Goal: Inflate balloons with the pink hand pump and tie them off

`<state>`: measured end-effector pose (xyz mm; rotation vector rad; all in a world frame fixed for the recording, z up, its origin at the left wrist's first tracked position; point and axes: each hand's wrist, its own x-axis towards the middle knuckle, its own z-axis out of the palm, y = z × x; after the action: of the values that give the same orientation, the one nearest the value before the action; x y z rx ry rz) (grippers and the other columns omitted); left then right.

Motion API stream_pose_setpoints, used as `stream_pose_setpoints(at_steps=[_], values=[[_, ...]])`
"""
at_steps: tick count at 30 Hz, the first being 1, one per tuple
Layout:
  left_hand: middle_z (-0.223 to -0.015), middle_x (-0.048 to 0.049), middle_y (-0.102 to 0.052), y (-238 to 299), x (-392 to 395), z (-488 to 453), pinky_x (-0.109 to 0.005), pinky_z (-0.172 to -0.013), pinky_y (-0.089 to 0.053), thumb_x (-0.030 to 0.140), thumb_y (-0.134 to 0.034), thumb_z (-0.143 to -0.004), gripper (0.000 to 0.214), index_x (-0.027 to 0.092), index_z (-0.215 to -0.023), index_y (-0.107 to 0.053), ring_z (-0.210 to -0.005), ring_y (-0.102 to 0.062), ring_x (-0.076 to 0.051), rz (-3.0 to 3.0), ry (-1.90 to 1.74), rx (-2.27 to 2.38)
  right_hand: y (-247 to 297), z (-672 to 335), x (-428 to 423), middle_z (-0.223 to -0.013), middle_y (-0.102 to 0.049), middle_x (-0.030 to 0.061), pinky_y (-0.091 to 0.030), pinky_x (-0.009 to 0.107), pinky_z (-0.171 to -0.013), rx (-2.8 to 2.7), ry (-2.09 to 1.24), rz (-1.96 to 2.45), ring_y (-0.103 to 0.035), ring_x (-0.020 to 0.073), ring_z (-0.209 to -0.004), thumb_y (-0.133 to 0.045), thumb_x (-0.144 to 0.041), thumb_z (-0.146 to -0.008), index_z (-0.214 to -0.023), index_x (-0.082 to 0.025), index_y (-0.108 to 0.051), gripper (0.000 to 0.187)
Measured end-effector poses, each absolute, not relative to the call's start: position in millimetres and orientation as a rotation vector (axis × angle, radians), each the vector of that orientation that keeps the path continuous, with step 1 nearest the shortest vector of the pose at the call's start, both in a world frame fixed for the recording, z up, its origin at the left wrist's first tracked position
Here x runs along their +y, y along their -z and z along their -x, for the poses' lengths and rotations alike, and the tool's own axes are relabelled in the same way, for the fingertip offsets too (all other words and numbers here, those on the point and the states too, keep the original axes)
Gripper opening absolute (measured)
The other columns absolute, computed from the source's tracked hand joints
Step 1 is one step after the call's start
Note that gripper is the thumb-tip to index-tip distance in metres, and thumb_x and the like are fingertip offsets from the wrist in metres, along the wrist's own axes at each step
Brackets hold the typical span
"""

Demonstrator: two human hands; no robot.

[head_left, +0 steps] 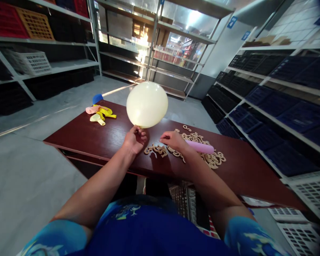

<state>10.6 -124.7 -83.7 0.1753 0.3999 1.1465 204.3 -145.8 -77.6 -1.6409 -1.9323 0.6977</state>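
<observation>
A pale yellow inflated balloon [147, 104] stands above the table, its neck at the bottom pinched in the fingers of my left hand [135, 139]. To the right, my right hand [174, 140] hovers low over the table with thumb and fingertips drawn together; whether something small is between them is hidden. Beneath and around it lie several tan, curved S-shaped pieces [214, 160]. A pink cylinder [202, 146] rests on that pile, just beyond my right wrist.
On the left of the dark red table [80, 138] lie limp balloons: yellow [106, 112], pale cream [97, 119] and peach [93, 110]. A blue round object [97, 99] is at the far left corner. Shelves with crates [33, 62] surround the room; white crates [300, 233] stand at lower right.
</observation>
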Motion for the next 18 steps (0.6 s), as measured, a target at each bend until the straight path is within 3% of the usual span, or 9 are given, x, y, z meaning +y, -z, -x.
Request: stream_pose_setpoints(at_steps=[8,11,14,18], values=[[-0.054,0.0013,-0.042,93,-123,-6,-0.017,-0.039,-0.030,0.018,-0.045,-0.081,0.016,0.015,-0.065,-0.045,-0.045,-0.043,-0.008,-0.154,-1.123,0.418,102,-195,-153,-0.086,-0.061,0.0058,-0.039,0.029,-0.078,-2.392,-0.191,1.715,-0.053,0.0164,-0.084,-0.057,-0.025,-0.073,-0.069,-0.018,-0.066,0.012],[-0.055,0.0002,-0.045,92,-124,-6,-0.017,-0.040,-0.033,0.019,-0.046,-0.082,0.016,0.014,-0.068,-0.049,-0.046,-0.045,-0.008,-0.156,-1.110,0.429,93,-202,-149,-0.082,-0.062,0.0037,-0.040,0.028,-0.076,-2.250,-0.349,1.630,-0.054,0.0142,-0.079,-0.055,-0.028,-0.075,-0.070,-0.018,-0.064,0.014],[-0.059,-0.0011,-0.049,89,-124,-6,-0.017,-0.040,-0.035,0.020,-0.048,-0.083,0.014,0.013,-0.072,-0.053,-0.047,-0.047,-0.008,-0.182,-1.092,0.421,76,-212,-148,-0.078,-0.063,0.0012,-0.042,0.025,-0.064,-1.966,-0.672,1.560,-0.055,0.0120,-0.068,-0.059,-0.036,-0.072,-0.075,-0.018,-0.063,0.018],[-0.069,-0.0037,-0.057,84,-125,-14,-0.013,-0.036,-0.031,0.022,-0.051,-0.083,0.011,0.013,-0.078,-0.056,-0.041,-0.040,-0.003,-0.238,-1.045,0.468,53,-206,-149,-0.072,-0.064,0.0008,-0.042,0.024,-0.055,-1.635,-0.925,1.468,-0.052,0.0100,-0.059,-0.059,-0.035,-0.071,-0.073,-0.019,-0.058,0.015]])
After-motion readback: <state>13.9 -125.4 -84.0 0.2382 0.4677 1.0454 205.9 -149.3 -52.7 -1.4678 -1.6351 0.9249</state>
